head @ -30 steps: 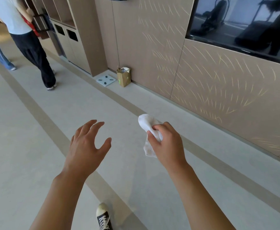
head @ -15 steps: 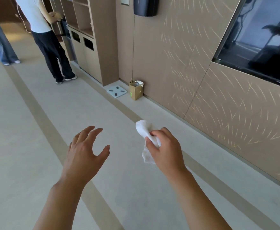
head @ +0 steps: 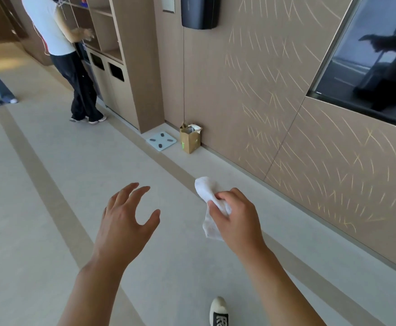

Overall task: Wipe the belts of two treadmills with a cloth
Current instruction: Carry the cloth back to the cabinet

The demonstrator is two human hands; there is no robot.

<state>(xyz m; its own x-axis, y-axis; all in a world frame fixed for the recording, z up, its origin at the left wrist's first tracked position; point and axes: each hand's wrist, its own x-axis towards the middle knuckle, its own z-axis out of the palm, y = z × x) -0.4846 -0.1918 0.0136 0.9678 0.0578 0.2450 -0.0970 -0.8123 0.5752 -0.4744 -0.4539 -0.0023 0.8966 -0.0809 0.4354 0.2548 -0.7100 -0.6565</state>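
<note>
Two bare hands reach forward over a pale floor in the single head view. The right hand point(head: 235, 216) has its fingers and thumb curled around a small crumpled white cloth point(head: 207, 189), with one bunched end standing up above the fingers and a loose end hanging below; it looks carried ready for use, not pressed to anything. The left hand point(head: 126, 222) holds nothing, its fingers spread and only slightly bent, held out in the air beside the right. No treadmill belt shows directly, so the wiping has, by my judgement, no surface within reach at this moment; only dark reflections of gym machines appear in the glossy black wall panel point(head: 377, 64) on the right. A white-toed black canvas shoe point(head: 218, 312) steps at the bottom edge, which suggests walking.

As for containers, a small brown paper bag point(head: 190, 140) stands open on the floor against the tan patterned wall, with something pale and crumpled showing at its mouth; what it is I cannot tell. Just beside it lies a flat pale-blue square bathroom scale point(head: 161, 140). The beige cabinet with two dark slot openings point(head: 108, 74) looks like waste bins, contents hidden. A person in a white top and dark trousers point(head: 67, 60) stands at it.
</note>
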